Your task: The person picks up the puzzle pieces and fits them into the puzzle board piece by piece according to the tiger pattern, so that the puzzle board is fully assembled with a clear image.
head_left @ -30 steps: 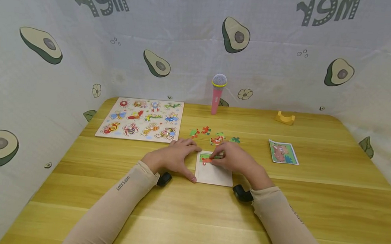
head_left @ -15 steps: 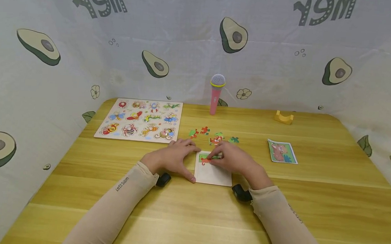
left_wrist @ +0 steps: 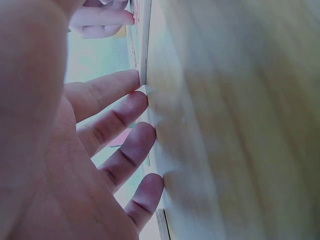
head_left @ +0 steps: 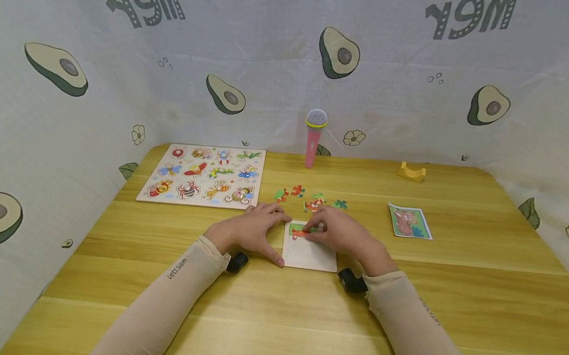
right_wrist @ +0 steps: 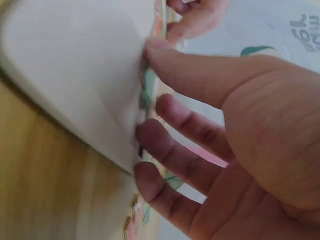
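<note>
Fingers of the left hand (head_left: 258, 229) spread wide against the left side of a pale puzzle tray (head_left: 309, 256), thumb at its near corner and index fingertip at its far one, nothing grasped between them; this broad brace probably serves to steady a light board on a smooth surface. The right hand (head_left: 342, 231) reaches over from the right in a narrow shape, thumb and index nearly meeting at the orange-and-green puzzle pieces (head_left: 297, 230) along the tray's far edge. Whether they pinch one or merely press it, I cannot tell; the other fingers curve loosely above. Just beyond the tray lie loose pieces (head_left: 297, 190), knobbed and notched, spread within easy reach, perhaps so each can be picked out singly. A picture card (head_left: 410, 222) lies face up to the right, thin and white-bordered, likely set apart for viewing. The tray looks like flat board with a shallow raised rim, bare and matt on its near part. The table (head_left: 276, 318) has glossy yellow wood grain. Far left lies a flat insect board (head_left: 262, 162) with bright figures; at the far side, a pink microphone (head_left: 312, 146) with a rounded mesh head stands upright, and farther right sits a yellow block (head_left: 412, 172) with a scooped top.
</note>
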`<state>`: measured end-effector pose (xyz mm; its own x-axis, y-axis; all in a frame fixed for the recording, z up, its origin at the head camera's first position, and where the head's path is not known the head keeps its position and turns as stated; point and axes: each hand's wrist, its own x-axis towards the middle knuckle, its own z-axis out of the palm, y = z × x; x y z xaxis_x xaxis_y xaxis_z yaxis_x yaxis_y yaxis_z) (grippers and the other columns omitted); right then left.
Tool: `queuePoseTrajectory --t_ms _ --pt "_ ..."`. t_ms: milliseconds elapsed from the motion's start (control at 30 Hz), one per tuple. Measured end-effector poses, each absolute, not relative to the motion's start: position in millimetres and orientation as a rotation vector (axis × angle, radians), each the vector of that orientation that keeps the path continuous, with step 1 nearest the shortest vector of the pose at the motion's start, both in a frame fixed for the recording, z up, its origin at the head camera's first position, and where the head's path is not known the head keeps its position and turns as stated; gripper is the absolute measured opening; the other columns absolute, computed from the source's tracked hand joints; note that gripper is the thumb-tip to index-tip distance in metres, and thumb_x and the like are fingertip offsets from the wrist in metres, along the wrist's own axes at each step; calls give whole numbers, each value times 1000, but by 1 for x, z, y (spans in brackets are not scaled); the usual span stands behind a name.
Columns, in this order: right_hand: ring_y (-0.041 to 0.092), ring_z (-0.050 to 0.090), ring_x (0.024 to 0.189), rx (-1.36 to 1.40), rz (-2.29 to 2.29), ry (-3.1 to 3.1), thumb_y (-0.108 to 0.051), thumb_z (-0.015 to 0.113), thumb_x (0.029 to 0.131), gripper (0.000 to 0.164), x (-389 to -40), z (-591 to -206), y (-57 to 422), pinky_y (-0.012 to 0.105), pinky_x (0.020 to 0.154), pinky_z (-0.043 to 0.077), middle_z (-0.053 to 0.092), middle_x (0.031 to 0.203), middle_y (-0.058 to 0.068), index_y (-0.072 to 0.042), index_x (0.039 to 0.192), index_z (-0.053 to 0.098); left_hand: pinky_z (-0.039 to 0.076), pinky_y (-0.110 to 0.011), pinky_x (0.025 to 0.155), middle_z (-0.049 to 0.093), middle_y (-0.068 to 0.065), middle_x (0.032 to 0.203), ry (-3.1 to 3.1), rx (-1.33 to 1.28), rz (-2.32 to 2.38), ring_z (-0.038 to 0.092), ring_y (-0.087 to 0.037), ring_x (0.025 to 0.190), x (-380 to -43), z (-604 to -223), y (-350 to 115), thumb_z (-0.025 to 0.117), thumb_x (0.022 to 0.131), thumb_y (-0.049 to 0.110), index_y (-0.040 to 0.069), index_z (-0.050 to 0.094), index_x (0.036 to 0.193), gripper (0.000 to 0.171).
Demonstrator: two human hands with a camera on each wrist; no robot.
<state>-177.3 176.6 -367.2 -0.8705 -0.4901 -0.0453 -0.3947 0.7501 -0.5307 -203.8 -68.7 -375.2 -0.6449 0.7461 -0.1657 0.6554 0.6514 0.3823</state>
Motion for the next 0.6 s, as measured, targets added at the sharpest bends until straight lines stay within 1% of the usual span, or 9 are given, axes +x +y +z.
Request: queuePoseTrajectory --t_ms 133,233,433,600 --pt "21 58 96 -728 -785 2756 -13 75 93 11 -177 -367 180 39 81 50 63 108 2 -16 101 81 25 -51 112 41 1 146 2565 1127 419 34 -23 134 -203 -375 -69 80 70 70 19 46 151 102" --pt "22 58 101 -729 -785 2762 -11 74 93 11 -178 -368 180 40 84 50 64 109 3 -16 100 80 25 -52 112 41 0 146 2563 1132 429 34 -24 134 -203 -374 -69 80 70 70 18 46 151 102" --pt "22 57 97 -662 -783 2757 -12 74 93 8 -179 -368 180 40 84 50 66 107 3 -11 100 76 25 -52 112 42 1 145 2559 1127 437 35 -24 133 -203 -375 -69 80 70 69 18 46 151 101" --pt "22 55 93 -653 -817 2751 -15 75 93 6 -180 -370 183 37 80 50 64 108 4 -13 99 76 25 -52 112 42 1 145 2558 1129 434 35 -24 134 -203 -375 -69 81 70 68 18 46 151 101"
